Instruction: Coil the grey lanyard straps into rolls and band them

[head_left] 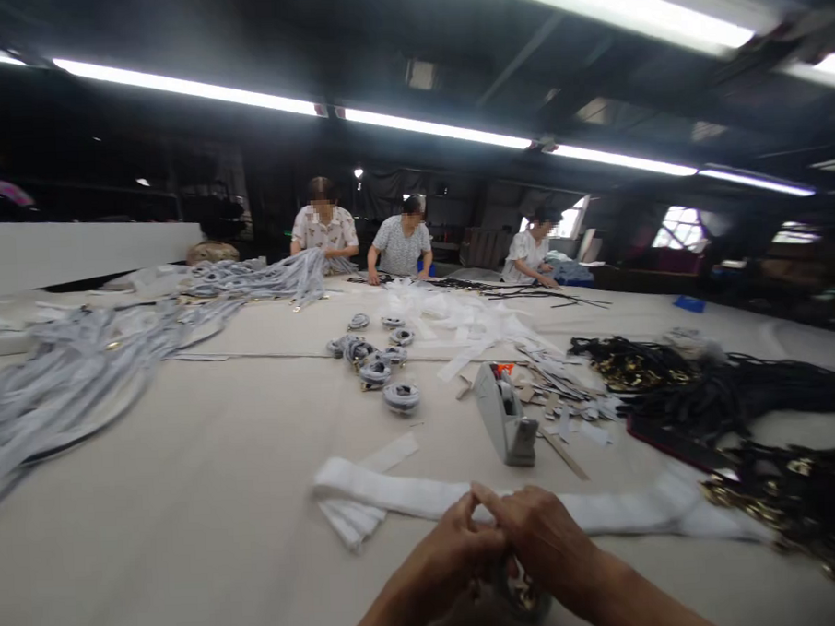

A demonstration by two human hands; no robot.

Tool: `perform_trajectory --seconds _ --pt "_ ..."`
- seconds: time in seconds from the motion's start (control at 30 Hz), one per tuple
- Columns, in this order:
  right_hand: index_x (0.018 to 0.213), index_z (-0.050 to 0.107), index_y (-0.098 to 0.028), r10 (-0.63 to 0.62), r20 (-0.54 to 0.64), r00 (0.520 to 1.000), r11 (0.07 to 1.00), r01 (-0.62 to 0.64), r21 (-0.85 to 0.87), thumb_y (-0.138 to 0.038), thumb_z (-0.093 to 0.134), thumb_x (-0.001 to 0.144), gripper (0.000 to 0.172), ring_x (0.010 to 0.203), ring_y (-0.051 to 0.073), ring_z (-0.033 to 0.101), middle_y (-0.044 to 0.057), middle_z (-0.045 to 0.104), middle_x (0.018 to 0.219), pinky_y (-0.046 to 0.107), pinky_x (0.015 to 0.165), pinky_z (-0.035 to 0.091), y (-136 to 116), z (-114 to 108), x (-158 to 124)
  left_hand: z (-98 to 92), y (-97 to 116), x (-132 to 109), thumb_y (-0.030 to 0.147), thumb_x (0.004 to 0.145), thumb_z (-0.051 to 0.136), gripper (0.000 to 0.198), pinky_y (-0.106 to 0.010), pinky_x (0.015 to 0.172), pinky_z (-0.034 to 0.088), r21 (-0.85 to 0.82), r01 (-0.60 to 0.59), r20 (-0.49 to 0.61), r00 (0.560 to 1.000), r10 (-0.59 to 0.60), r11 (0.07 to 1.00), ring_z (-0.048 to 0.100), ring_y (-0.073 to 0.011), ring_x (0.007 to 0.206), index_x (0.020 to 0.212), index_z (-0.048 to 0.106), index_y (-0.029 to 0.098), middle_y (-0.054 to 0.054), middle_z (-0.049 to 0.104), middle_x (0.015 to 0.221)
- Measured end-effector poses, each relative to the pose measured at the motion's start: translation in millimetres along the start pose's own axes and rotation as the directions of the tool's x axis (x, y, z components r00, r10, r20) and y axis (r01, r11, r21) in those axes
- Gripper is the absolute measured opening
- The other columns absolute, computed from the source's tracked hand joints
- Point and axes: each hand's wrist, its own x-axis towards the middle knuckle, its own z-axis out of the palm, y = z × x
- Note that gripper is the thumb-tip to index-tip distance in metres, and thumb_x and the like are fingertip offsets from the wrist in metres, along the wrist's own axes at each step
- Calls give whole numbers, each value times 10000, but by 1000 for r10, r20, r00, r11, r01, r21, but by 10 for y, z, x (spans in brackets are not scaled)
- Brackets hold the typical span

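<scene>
My left hand and my right hand meet at the table's near edge, fingers closed. Between and below them is a coiled strap with gold metal fittings; it is blurred and partly covered by my fingers. Just beyond my hands lies a long white padded strip, folded over at its left end. A grey tape dispenser stands a little farther off. Several rolled grey straps sit in a cluster on the pale table.
Grey straps spread along the left. Black straps with gold fittings are heaped on the right. White strips and paper scraps lie mid-table. Several people work at the far side. A blue object rests far right.
</scene>
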Motion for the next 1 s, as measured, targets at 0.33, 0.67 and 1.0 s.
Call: perform_trajectory --seconds 0.33,0.67,1.0 --pt "1220 592 -138 118 283 952 992 -125 7 -116 580 756 464 951 303 669 125 702 1085 380 829 485 -105 -299 -60 -129 -91 65 464 689 794 1103 -231 566 366 86 51 -8 999 -51 995 584 -154 590 1494 178 28 -33 688 667" --pt "876 532 -201 336 286 897 821 -428 378 -256 404 934 151 789 217 661 64 693 849 299 699 471 403 -290 -168 -263 -241 341 858 696 539 899 -242 511 442 -10 -98 -247 965 93 995 608 -165 653 1236 459 144 -46 641 801" --pt "1474 264 -166 600 227 767 148 -385 911 -514 560 922 717 1070 245 643 192 514 1373 359 795 598 741 -533 1869 -312 -523 450 566 759 691 392 -331 674 483 332 140 -185 979 -81 933 613 -203 673 910 677 205 -37 665 675"
